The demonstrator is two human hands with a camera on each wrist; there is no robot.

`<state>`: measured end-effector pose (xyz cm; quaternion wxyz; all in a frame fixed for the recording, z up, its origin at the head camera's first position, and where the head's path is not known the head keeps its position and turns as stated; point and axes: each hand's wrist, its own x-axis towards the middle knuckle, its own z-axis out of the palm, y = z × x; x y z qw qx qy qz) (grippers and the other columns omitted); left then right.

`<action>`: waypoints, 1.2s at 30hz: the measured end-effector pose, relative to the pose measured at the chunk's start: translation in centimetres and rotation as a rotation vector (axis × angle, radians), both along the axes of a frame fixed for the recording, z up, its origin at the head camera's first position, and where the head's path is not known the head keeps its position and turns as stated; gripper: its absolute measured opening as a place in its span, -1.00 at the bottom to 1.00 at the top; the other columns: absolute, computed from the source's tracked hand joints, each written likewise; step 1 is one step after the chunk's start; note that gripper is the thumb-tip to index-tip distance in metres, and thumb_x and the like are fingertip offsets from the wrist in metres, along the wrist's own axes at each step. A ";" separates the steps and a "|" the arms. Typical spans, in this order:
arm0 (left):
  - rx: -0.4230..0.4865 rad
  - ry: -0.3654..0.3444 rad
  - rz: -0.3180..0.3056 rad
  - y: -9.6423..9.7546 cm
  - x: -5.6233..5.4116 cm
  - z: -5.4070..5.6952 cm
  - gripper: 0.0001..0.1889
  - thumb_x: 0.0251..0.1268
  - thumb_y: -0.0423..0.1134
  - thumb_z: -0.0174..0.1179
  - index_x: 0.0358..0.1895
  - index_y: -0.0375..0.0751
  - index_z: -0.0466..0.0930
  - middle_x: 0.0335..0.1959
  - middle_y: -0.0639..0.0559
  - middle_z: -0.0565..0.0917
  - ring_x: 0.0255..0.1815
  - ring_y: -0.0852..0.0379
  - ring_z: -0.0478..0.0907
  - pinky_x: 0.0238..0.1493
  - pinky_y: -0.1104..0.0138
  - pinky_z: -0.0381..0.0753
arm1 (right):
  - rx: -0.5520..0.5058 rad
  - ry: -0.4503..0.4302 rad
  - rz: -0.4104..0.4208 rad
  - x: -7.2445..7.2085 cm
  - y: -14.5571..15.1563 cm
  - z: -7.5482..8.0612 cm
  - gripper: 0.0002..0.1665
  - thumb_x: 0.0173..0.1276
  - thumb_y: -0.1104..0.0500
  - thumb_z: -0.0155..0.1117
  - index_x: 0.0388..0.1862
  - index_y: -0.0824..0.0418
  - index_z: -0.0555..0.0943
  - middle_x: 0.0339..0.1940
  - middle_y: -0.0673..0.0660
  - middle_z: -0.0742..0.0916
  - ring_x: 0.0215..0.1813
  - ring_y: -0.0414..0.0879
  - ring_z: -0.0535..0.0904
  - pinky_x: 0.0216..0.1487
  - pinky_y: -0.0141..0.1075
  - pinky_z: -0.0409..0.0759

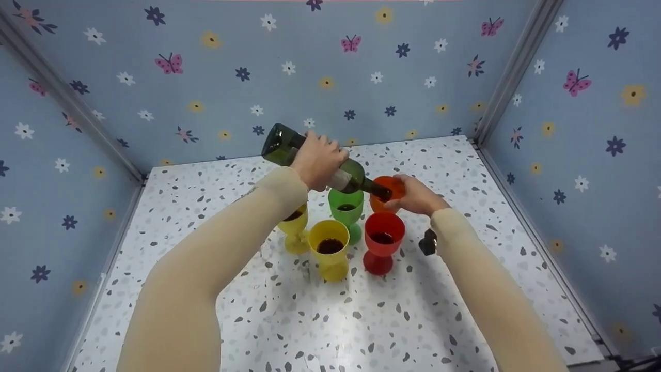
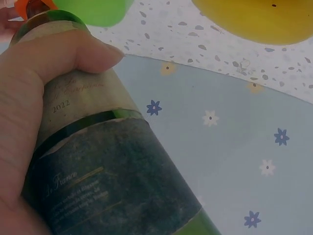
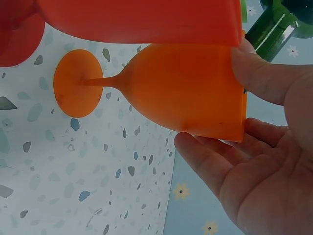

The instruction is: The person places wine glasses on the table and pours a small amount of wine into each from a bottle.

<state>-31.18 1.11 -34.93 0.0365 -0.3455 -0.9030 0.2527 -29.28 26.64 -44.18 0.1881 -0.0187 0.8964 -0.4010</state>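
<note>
In the head view my left hand [image 1: 317, 163] grips a green glass wine bottle [image 1: 353, 174] round its body, tilted neck down to the right. Its mouth reaches into the bowl of an orange goblet [image 3: 181, 93], which stands upright on the table. Thumb on one side and fingers on the other, my right hand [image 1: 419, 197] holds that goblet near its rim. The left wrist view shows the bottle's pale and dark labels [image 2: 112, 171] under my left thumb. Close in front of the orange goblet stands a red goblet [image 1: 378, 256] with dark liquid in it.
A green goblet [image 1: 345, 198], a front yellow goblet [image 1: 333, 269] and another yellow goblet [image 1: 295, 242] stand close together, each holding dark liquid. My left sleeve partly covers the latter. The speckled white table [image 1: 320, 330] meets flower-patterned walls [image 1: 289, 46] at the back and sides.
</note>
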 end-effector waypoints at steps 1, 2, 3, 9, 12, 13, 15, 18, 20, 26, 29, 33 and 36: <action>-0.006 0.003 0.001 0.0 0.0 0.0 -0.22 0.04 0.02 0.44 0.35 -0.13 0.36 0.17 -0.22 0.54 0.10 -0.25 0.48 0.22 -0.18 0.36 | -0.003 0.000 0.001 0.0 0.0 0.0 0.01 0.23 0.17 0.47 0.56 0.21 0.14 0.31 0.23 0.53 0.31 0.13 0.40 0.40 0.23 0.13; -0.009 0.007 0.001 0.1 0.0 0.1 -0.21 0.03 0.02 0.45 0.35 -0.12 0.36 0.17 -0.22 0.54 0.10 -0.25 0.48 0.22 -0.18 0.36 | -0.003 0.001 -0.001 0.0 0.0 0.0 0.01 0.23 0.17 0.47 0.56 0.21 0.15 0.31 0.23 0.53 0.31 0.13 0.40 0.40 0.24 0.13; -0.011 0.012 0.001 0.1 0.0 0.1 -0.21 0.02 0.02 0.46 0.34 -0.12 0.36 0.17 -0.21 0.54 0.10 -0.24 0.48 0.22 -0.18 0.37 | -0.005 0.000 -0.002 0.0 0.1 0.0 0.01 0.23 0.17 0.47 0.56 0.20 0.15 0.31 0.23 0.53 0.31 0.13 0.40 0.40 0.24 0.13; -0.031 0.018 -0.004 0.3 0.2 0.0 -0.21 0.00 0.00 0.46 0.33 -0.12 0.36 0.16 -0.22 0.54 0.08 -0.24 0.48 0.20 -0.18 0.38 | 0.000 -0.002 0.003 0.2 0.2 -0.4 0.03 0.21 0.14 0.49 0.56 0.20 0.15 0.31 0.23 0.53 0.31 0.13 0.41 0.39 0.23 0.17; -0.052 0.019 -0.015 0.5 0.3 0.1 -0.21 0.00 -0.02 0.44 0.35 -0.12 0.35 0.16 -0.22 0.54 0.07 -0.24 0.48 0.19 -0.17 0.38 | 0.006 -0.014 0.003 0.3 0.2 -0.5 0.04 0.21 0.14 0.49 0.57 0.20 0.13 0.32 0.23 0.52 0.32 0.13 0.40 0.39 0.22 0.16; -0.062 0.025 -0.020 0.5 0.3 0.2 -0.20 0.00 -0.02 0.44 0.35 -0.12 0.34 0.17 -0.22 0.54 0.08 -0.24 0.48 0.20 -0.17 0.38 | 0.006 -0.016 -0.001 0.3 0.2 -0.5 0.05 0.21 0.15 0.49 0.57 0.20 0.13 0.33 0.23 0.52 0.32 0.14 0.40 0.39 0.22 0.16; -0.083 0.040 -0.028 0.7 0.3 0.4 -0.19 0.00 -0.02 0.44 0.37 -0.12 0.34 0.18 -0.22 0.53 0.09 -0.24 0.48 0.21 -0.17 0.38 | 0.004 -0.011 0.002 0.3 0.2 -0.4 0.04 0.22 0.15 0.48 0.57 0.22 0.13 0.33 0.24 0.51 0.32 0.14 0.40 0.40 0.21 0.17; -0.113 0.057 -0.038 1.0 0.2 0.7 -0.18 0.07 0.01 0.42 0.41 -0.12 0.30 0.23 -0.23 0.50 0.14 -0.26 0.46 0.24 -0.19 0.35 | 0.008 0.010 0.007 0.1 0.2 -0.3 0.02 0.23 0.16 0.47 0.56 0.25 0.13 0.34 0.26 0.50 0.32 0.15 0.40 0.40 0.17 0.19; -0.131 0.061 -0.044 1.2 0.2 1.0 -0.16 0.09 0.02 0.41 0.44 -0.13 0.27 0.25 -0.24 0.49 0.17 -0.28 0.45 0.25 -0.20 0.33 | 0.006 0.014 0.010 0.1 0.2 -0.2 0.01 0.25 0.16 0.45 0.56 0.26 0.12 0.34 0.27 0.50 0.33 0.15 0.39 0.40 0.17 0.18; -0.165 0.075 -0.050 1.4 0.1 1.3 -0.12 0.04 0.00 0.43 0.45 -0.13 0.24 0.25 -0.25 0.47 0.18 -0.29 0.44 0.23 -0.21 0.34 | -0.005 0.000 0.004 0.0 0.1 0.0 0.01 0.26 0.15 0.44 0.57 0.22 0.12 0.36 0.25 0.48 0.34 0.14 0.37 0.40 0.19 0.17; -0.162 0.078 -0.049 1.5 0.1 1.3 -0.12 0.02 -0.01 0.44 0.45 -0.12 0.24 0.25 -0.25 0.48 0.17 -0.29 0.44 0.23 -0.21 0.35 | -0.007 -0.001 0.001 0.0 0.2 0.0 0.01 0.26 0.15 0.44 0.57 0.22 0.11 0.37 0.25 0.48 0.35 0.14 0.36 0.40 0.19 0.16; -0.154 0.080 -0.044 1.4 0.1 1.3 -0.12 0.02 -0.01 0.45 0.44 -0.12 0.26 0.23 -0.24 0.50 0.15 -0.27 0.46 0.24 -0.18 0.35 | -0.007 0.008 0.002 0.0 0.2 -0.1 0.00 0.26 0.17 0.44 0.57 0.23 0.12 0.35 0.24 0.49 0.34 0.13 0.38 0.41 0.17 0.18; -0.143 0.081 -0.041 1.3 0.2 1.4 -0.14 0.03 0.00 0.44 0.42 -0.12 0.29 0.22 -0.23 0.51 0.13 -0.26 0.47 0.24 -0.16 0.36 | -0.013 0.007 0.002 0.1 0.1 -0.1 0.00 0.26 0.18 0.44 0.57 0.23 0.12 0.35 0.24 0.50 0.32 0.13 0.40 0.40 0.14 0.20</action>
